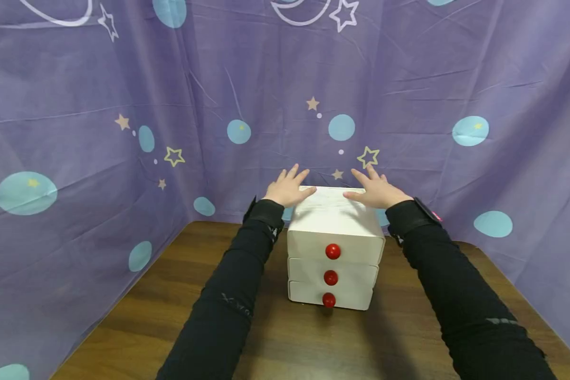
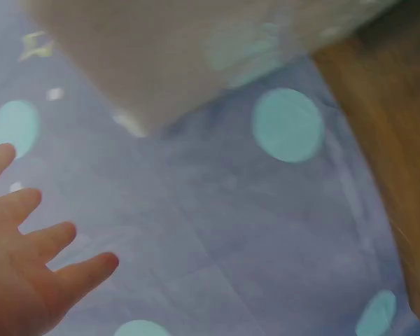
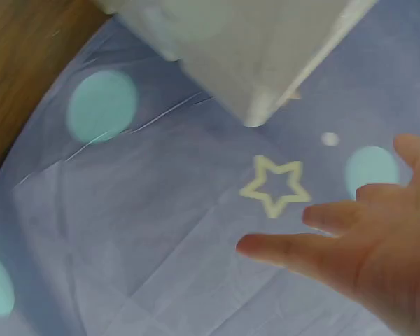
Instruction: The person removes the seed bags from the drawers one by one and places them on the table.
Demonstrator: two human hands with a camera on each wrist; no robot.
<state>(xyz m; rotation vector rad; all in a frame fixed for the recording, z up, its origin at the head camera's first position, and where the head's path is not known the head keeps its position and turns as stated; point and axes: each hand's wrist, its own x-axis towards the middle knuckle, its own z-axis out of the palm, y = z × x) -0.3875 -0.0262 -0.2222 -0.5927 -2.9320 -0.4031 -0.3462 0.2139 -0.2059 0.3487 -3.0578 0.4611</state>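
Observation:
A white box of three stacked drawers (image 1: 337, 219) stands on the table, each drawer front bearing a round red knob, such as the top one (image 1: 333, 251). All the drawers look closed. My left hand (image 1: 287, 189) is by the far left of the box's top, its fingers spread. On the opposite side, my right hand (image 1: 377, 192) also has its fingers extended and apart. Both wrist views show a gap between the hand and the white box (image 3: 245, 63), which is blurred in the left wrist view. Neither hand holds anything.
The brown wooden table (image 1: 171, 322) lies beneath the box. A purple curtain (image 1: 275, 68) with stars, moons and pale blue dots hangs behind the table and along its sides.

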